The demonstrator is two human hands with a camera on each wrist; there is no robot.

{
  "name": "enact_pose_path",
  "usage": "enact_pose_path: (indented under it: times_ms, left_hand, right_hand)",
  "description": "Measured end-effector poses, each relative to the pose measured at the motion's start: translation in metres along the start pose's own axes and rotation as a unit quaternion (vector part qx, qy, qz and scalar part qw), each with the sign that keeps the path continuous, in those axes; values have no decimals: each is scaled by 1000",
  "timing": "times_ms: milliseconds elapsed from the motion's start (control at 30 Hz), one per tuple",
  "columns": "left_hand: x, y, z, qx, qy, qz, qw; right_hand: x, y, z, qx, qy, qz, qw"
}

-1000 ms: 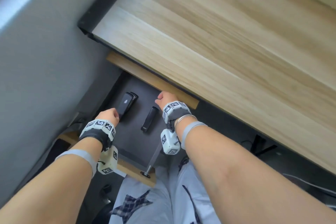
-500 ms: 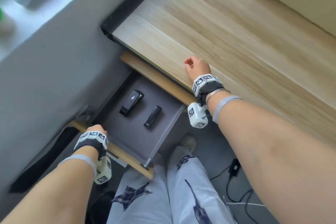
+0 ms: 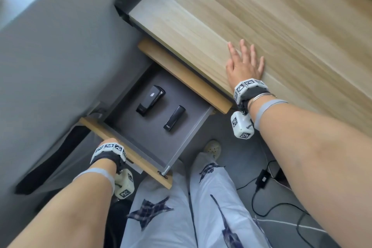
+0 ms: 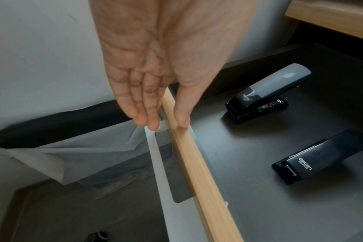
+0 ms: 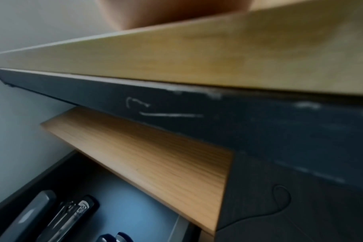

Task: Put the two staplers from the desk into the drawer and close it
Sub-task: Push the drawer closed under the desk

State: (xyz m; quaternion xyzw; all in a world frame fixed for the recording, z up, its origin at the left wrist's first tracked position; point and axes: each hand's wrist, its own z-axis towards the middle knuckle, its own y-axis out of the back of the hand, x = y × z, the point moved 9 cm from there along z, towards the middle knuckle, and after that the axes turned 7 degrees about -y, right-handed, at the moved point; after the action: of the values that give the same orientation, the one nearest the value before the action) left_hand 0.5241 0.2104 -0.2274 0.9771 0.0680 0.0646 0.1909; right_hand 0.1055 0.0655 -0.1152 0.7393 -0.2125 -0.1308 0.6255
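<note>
The drawer (image 3: 128, 127) under the desk stands pulled out. Two staplers lie side by side on its dark floor: a bigger grey-topped stapler (image 3: 151, 100) (image 4: 265, 95) (image 5: 29, 216) and a slim black stapler (image 3: 174, 118) (image 4: 325, 155). My left hand (image 3: 108, 142) (image 4: 167, 124) is at the left end of the wooden drawer front (image 3: 138, 160) (image 4: 197, 172). It pinches the top edge, thumb inside and fingers outside. My right hand (image 3: 244, 62) lies flat with spread fingers on the desk top (image 3: 261, 16), near its front edge.
A grey wall (image 3: 50, 66) runs close along the drawer's left side. A bin with a pale liner (image 4: 72, 147) stands below the drawer front. My legs (image 3: 181, 217) are right before the drawer. A shoe (image 3: 212, 147) and cables with a black adapter (image 3: 261, 177) lie on the floor.
Both hands have left the staplers lying in the drawer. The left hand drew back to the drawer front. The right hand rose onto the desk top and spread flat.
</note>
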Motion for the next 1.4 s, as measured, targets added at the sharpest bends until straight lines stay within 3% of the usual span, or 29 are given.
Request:
enact_pose_path:
  times_ms: [167, 367, 567, 800, 1100, 1400]
  left_hand:
    - [-10, 11, 5, -48, 16, -59, 997]
    - [-45, 30, 5, -55, -2, -95, 994]
    - [-82, 58, 9, -69, -11, -123, 990]
    - [-126, 94, 20, -95, -12, -143, 985]
    - [-174, 124, 45, -166, -74, -245, 952]
    - [-211, 141, 51, -165, -133, -294, 932]
  right_hand:
    - [0, 1, 0, -15, 0, -1, 1000]
    - [1, 0, 0, -6, 9, -15, 1000]
    - [-10, 1, 10, 28, 66, -25, 997]
    - [-11, 4, 9, -2, 72, -19, 997]
    - [-11, 5, 10, -10, 79, -12, 997]
    - [-12, 6, 10, -21, 72, -12, 997]
